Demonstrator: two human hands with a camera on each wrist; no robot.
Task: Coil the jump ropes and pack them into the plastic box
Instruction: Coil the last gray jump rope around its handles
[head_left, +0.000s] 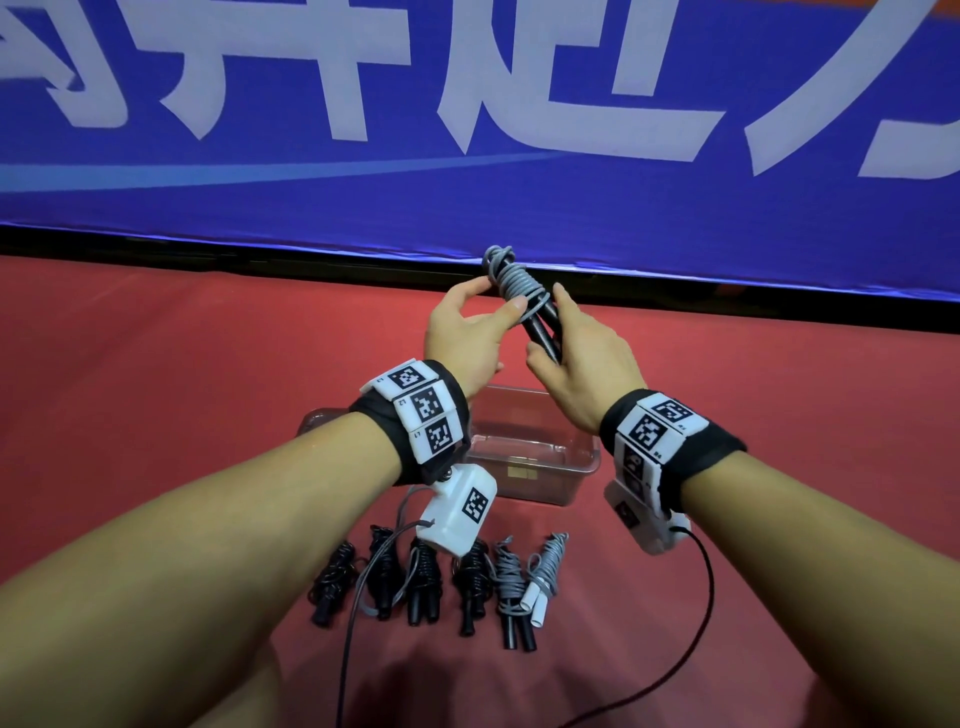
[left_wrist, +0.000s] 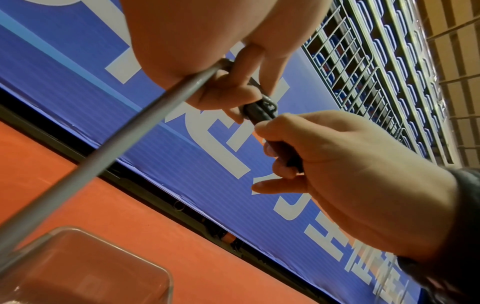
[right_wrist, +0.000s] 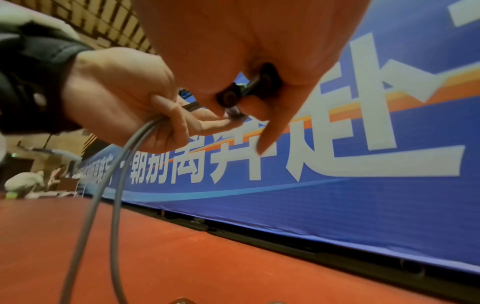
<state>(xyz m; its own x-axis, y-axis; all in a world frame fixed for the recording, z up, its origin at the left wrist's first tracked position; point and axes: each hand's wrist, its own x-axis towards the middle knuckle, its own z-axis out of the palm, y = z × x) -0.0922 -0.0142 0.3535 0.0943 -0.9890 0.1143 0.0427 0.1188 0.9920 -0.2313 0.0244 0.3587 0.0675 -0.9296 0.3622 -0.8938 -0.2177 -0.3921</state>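
A blue banner (head_left: 519, 130) with white lettering stands behind a red floor mat (head_left: 156, 364), and on the mat sits the clear plastic box (head_left: 535, 457), which looks to hold no rope yet. In front of it, nearer the person, six coiled jump ropes (head_left: 431, 582) lie in a row, four black and two grey, so by my reading most of the coiling is done while all the packing is left. The seventh, a grey jump rope (head_left: 514, 283) with black handles, is held up in the air above the far side of the box, between the two hands. The right hand (head_left: 576, 358) has its fingers curled round the paired handles, and the left hand (head_left: 467, 332) pinches the wrapped cord near the top. A loose length of grey cord trails down from the left hand, so this coil seems unfinished.
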